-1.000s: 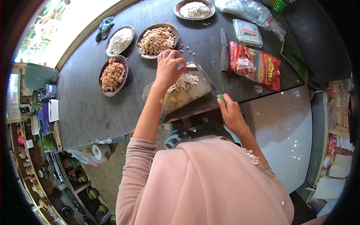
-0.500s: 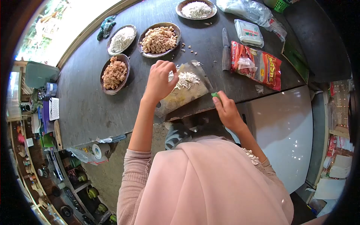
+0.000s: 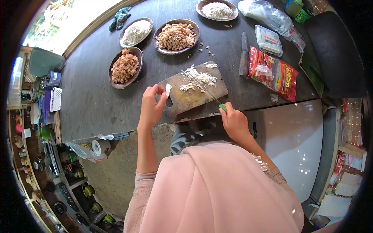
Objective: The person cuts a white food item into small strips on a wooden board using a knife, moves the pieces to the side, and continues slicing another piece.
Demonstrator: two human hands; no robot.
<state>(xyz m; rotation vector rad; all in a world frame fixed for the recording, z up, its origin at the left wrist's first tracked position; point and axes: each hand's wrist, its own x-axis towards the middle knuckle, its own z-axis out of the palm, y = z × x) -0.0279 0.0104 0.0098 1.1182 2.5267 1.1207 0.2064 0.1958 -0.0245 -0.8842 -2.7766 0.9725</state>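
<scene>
My left hand (image 3: 152, 106) is closed in a pinch on a thin white slice (image 3: 168, 90), just beside the handle hole of the wooden cutting board (image 3: 190, 103). In my right hand (image 3: 236, 123) is a knife (image 3: 223, 107) with a green handle. Its thin blade points up and left over the board, the tip near a heap of chopped white strips (image 3: 198, 79). The kind of food in the slice and strips cannot be made out. Yellow stains mark the board's surface.
Beyond the board stand bowls of brown chunks (image 3: 125, 68) and pale brown pieces (image 3: 176, 37), plus plates of white shreds (image 3: 136, 32) (image 3: 217, 10). To the right lie another knife (image 3: 244, 54), a red packet (image 3: 272, 73) and a white pack (image 3: 268, 40). The table edge (image 3: 97, 136) is near me.
My left hand has moved from above the white strips to the board's left end, where a white slice now shows in its fingers. The knife blade now reaches over the board. The view has shifted slightly.
</scene>
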